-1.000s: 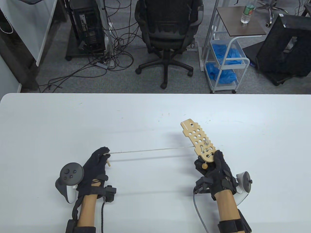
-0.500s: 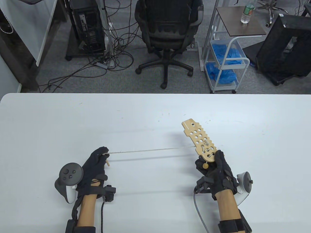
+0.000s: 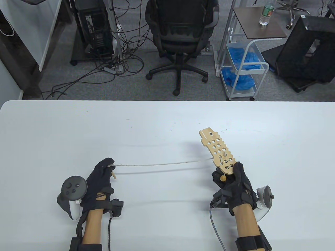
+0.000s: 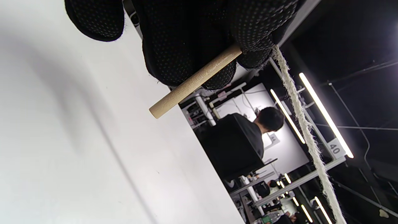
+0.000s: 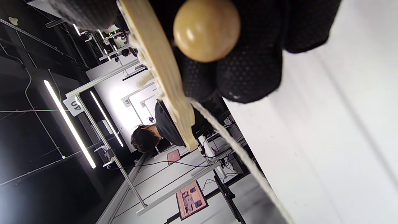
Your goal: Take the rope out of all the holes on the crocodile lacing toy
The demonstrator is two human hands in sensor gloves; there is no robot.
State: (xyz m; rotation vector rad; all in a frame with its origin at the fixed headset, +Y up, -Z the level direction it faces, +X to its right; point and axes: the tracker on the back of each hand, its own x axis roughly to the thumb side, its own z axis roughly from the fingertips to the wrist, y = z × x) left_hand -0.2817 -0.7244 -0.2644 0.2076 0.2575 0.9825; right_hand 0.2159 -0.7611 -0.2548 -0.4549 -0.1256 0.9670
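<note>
Where a second ago the rope (image 3: 159, 164) ran dead straight between the hands, it now sags a little along its middle, so the tension has eased. The crocodile board (image 3: 219, 151) has also shifted slightly right and away, its far end sitting higher in the table view. The left hand (image 3: 100, 175) has drifted a touch left and toward the near edge.

Left hand: fingers curled, pinching the rope end and its wooden needle (image 4: 194, 82), which pokes out below the fingertips. Right hand (image 3: 234, 181): clamped on the near end of the board, held above the white tabletop (image 3: 157, 123), with the round wooden bead (image 5: 206, 29) resting against the palm.

Rope is laced through the holes nearest the right hand only; the farther holes look empty. My reading: one pull has just finished, and the slack suits regripping for the next hole. Several holes remain.

Writing: small print near the board's far end, too small to read. A sign reading "40" (image 4: 334, 148) hangs on a frame in the background of the left wrist view; it appears mirrored in the right wrist view.
</note>
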